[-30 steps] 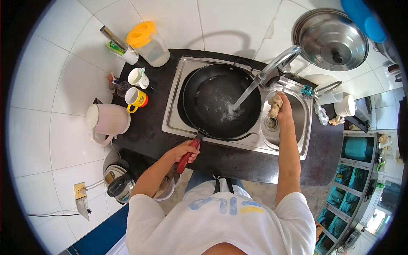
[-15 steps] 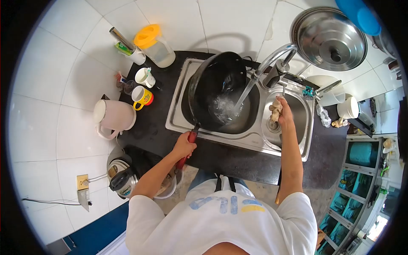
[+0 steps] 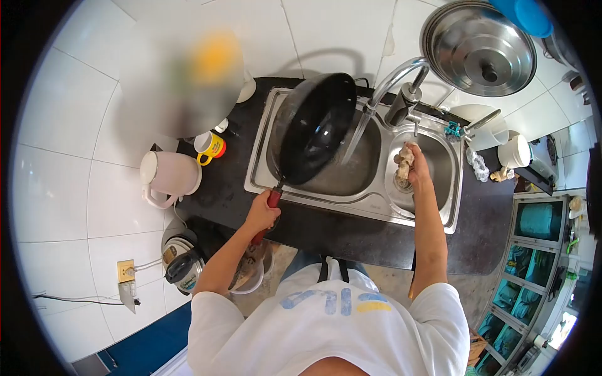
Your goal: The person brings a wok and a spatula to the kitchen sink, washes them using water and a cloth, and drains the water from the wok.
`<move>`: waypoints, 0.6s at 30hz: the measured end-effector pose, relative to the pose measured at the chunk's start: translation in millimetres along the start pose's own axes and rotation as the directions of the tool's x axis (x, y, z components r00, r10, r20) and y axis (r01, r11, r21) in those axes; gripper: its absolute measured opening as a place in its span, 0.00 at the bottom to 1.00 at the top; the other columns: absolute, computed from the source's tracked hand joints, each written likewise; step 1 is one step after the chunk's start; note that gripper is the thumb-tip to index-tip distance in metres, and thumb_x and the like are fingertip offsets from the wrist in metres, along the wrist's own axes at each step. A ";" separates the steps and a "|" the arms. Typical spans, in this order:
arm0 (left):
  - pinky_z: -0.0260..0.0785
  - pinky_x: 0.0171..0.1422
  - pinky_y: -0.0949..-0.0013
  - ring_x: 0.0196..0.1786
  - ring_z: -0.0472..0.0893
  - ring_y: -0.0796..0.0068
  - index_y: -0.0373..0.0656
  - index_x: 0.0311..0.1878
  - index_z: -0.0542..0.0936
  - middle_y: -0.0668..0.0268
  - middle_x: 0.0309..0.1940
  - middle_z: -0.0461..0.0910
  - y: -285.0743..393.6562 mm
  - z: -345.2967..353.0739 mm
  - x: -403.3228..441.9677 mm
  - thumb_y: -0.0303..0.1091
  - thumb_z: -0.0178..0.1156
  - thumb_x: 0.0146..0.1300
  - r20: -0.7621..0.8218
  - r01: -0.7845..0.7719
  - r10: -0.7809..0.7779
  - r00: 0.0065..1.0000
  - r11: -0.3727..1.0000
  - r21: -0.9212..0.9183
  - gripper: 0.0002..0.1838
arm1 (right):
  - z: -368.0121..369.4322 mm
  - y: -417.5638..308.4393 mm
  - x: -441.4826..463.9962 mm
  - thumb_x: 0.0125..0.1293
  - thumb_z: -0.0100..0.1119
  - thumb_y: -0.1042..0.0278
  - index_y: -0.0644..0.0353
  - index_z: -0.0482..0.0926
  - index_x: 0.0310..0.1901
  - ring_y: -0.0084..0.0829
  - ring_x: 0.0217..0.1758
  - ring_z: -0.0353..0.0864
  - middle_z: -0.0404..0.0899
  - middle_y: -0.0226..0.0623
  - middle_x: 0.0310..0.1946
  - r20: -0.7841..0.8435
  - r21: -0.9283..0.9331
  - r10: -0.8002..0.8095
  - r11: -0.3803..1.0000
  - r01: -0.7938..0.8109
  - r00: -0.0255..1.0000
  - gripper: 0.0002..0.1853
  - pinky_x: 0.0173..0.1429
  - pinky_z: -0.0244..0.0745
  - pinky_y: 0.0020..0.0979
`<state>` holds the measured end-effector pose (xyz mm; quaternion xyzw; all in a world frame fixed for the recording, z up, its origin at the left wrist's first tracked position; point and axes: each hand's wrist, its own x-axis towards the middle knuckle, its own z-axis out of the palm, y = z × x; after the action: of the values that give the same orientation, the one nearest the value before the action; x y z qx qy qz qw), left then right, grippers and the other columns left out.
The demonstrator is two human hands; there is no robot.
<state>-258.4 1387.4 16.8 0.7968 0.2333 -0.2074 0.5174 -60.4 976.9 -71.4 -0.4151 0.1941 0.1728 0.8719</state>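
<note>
My left hand [image 3: 262, 214] is wrapped round the red handle of a black wok [image 3: 321, 135]. The wok is tilted steeply over the large sink basin [image 3: 370, 147], its dark inside facing right. A stream of water falls from the curved faucet [image 3: 401, 72] into that basin, to the right of the wok. Over the small basin [image 3: 436, 191], my right hand [image 3: 417, 168] is closed round a lumpy, pale tan thing [image 3: 404, 161] whose kind I cannot make out.
On the left stand a pink kettle [image 3: 172, 172] and a yellow-red mug [image 3: 211, 147]; a blur hides things behind them. A metal lid [image 3: 483, 53] leans on the back wall. At right are a white container [image 3: 514, 151] and a crumpled plastic bag [image 3: 478, 166].
The wok has tipped further onto its side, and the water stream now falls beside it into the basin instead of inside it. My right hand stays nearly in place.
</note>
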 end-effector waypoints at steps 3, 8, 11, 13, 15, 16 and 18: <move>0.62 0.14 0.71 0.12 0.69 0.77 0.40 0.36 0.68 0.66 0.17 0.69 -8.0 3.8 5.8 0.22 0.59 0.51 0.226 0.066 -0.012 0.974 0.970 -0.233 0.11 | -3.5 3.0 0.8 0.66 0.56 0.62 0.56 0.77 0.42 0.26 0.29 0.78 0.77 0.28 0.28 -0.015 -0.020 -0.010 1.000 0.009 1.000 0.09 0.33 0.76 0.29; 0.62 0.14 0.70 0.12 0.68 0.77 0.42 0.36 0.67 0.67 0.16 0.67 -30.3 18.9 15.8 0.20 0.59 0.52 0.479 0.289 -0.015 0.878 0.814 -0.504 0.12 | 18.1 1.6 -22.2 0.63 0.58 0.61 0.55 0.74 0.38 0.29 0.26 0.77 0.76 0.31 0.27 -0.072 -0.033 -0.041 0.999 0.039 0.997 0.09 0.27 0.74 0.31; 0.62 0.14 0.71 0.13 0.68 0.77 0.42 0.37 0.67 0.67 0.17 0.67 -49.4 23.5 26.8 0.21 0.59 0.53 0.551 0.334 0.023 0.834 0.774 -0.538 0.12 | 28.0 4.4 -38.3 0.64 0.59 0.59 0.58 0.75 0.43 0.29 0.31 0.79 0.78 0.34 0.31 -0.040 -0.078 -0.039 0.996 0.036 0.998 0.12 0.35 0.77 0.32; 0.63 0.15 0.71 0.13 0.69 0.77 0.42 0.37 0.66 0.67 0.17 0.68 -54.9 22.7 32.0 0.21 0.58 0.54 0.584 0.353 0.045 0.811 0.758 -0.548 0.12 | 40.1 9.5 -48.9 0.64 0.59 0.59 0.59 0.75 0.47 0.29 0.36 0.80 0.78 0.34 0.34 -0.046 -0.115 -0.026 0.993 0.020 0.999 0.15 0.40 0.78 0.32; 0.63 0.15 0.71 0.13 0.69 0.77 0.42 0.38 0.66 0.67 0.17 0.68 -57.5 20.3 35.8 0.22 0.59 0.54 0.595 0.358 0.046 0.802 0.761 -0.541 0.12 | 55.3 17.7 -59.1 0.65 0.59 0.59 0.59 0.74 0.51 0.29 0.38 0.80 0.78 0.35 0.37 0.071 -0.082 0.012 0.997 -0.006 0.997 0.17 0.42 0.78 0.31; 0.63 0.15 0.71 0.13 0.69 0.77 0.42 0.38 0.66 0.67 0.17 0.68 -58.5 18.6 37.9 0.22 0.59 0.54 0.602 0.360 0.047 0.797 0.763 -0.536 0.12 | 63.6 24.4 -62.4 0.65 0.59 0.59 0.59 0.74 0.52 0.29 0.39 0.80 0.78 0.35 0.39 0.129 -0.065 0.027 0.998 -0.019 0.991 0.18 0.44 0.78 0.31; 0.63 0.16 0.71 0.13 0.69 0.76 0.42 0.38 0.66 0.67 0.17 0.68 -63.8 15.6 44.5 0.22 0.59 0.54 0.613 0.371 0.026 0.790 0.776 -0.511 0.12 | 81.5 49.1 -61.1 0.66 0.58 0.60 0.59 0.73 0.53 0.29 0.41 0.80 0.78 0.35 0.41 0.095 -0.182 -0.037 0.982 0.054 0.995 0.18 0.46 0.78 0.31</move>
<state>-261.4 1402.8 -61.0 0.4565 0.1912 -0.4063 0.7681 -120.1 1062.0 -26.9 -0.4902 0.1275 0.1888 0.8413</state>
